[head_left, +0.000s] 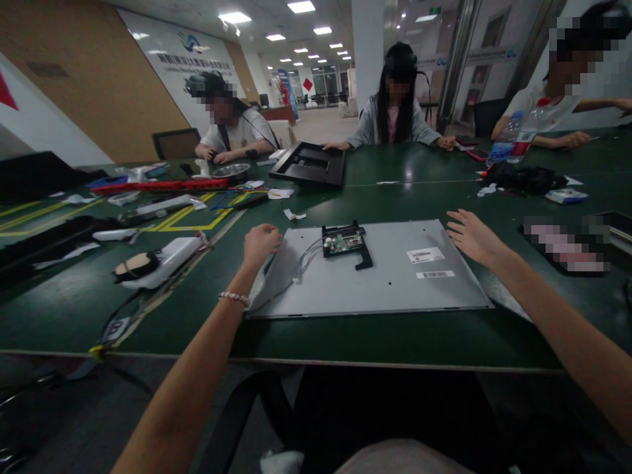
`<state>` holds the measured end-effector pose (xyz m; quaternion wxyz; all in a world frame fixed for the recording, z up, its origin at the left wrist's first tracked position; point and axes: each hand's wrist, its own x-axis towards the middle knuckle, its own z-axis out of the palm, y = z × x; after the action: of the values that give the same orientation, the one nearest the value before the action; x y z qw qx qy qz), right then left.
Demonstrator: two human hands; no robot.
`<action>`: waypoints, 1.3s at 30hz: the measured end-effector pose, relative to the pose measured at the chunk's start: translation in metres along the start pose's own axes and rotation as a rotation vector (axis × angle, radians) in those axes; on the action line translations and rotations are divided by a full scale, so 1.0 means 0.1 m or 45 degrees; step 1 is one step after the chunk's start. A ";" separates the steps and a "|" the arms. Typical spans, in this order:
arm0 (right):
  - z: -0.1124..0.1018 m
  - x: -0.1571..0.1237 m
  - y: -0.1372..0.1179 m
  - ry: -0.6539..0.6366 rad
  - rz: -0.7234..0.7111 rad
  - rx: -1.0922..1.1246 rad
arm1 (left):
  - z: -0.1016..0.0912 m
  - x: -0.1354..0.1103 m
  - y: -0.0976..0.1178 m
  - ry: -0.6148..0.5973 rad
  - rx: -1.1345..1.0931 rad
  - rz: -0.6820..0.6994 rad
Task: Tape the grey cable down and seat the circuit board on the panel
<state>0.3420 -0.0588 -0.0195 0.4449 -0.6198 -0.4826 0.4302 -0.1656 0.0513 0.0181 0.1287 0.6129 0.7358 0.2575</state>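
Observation:
A flat grey display panel (345, 289) lies back side up on the green table in front of me. A small green circuit board (342, 242) in a black bracket (364, 258) sits on its upper middle, with thin grey cables (307, 258) running left from it. Two white labels (425, 255) show near the right side. My left hand (263, 243) is at the panel's left edge, fingers bent together against it; the exact contact is partly hidden. By the right edge, my right hand (476, 238) holds nothing, its fingers stretched and apart.
Left on the green table (390, 342) lie a white-and-black device (162, 262), a cable (118, 322) and long red strips (162, 186). A black frame (311, 164) stands beyond the panel. Bottles (518, 141) and a phone (565, 247) are at right. Several people sit opposite.

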 end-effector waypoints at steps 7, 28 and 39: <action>-0.06 0.01 0.11 0.099 -0.060 -0.469 | 0.11 -0.48 0.43 0.116 0.501 0.294; -0.04 -0.02 0.37 -0.062 -0.273 -1.397 | 0.41 -0.93 0.78 -0.209 0.821 0.442; 0.12 -0.12 0.27 -0.057 -0.338 -1.375 | 0.34 -0.72 1.10 -0.337 0.604 0.440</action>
<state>0.3344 -0.0730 -0.0473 0.1041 -0.6843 -0.7178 0.0750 -0.0412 0.0020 0.0399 0.0311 0.7700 0.6371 0.0149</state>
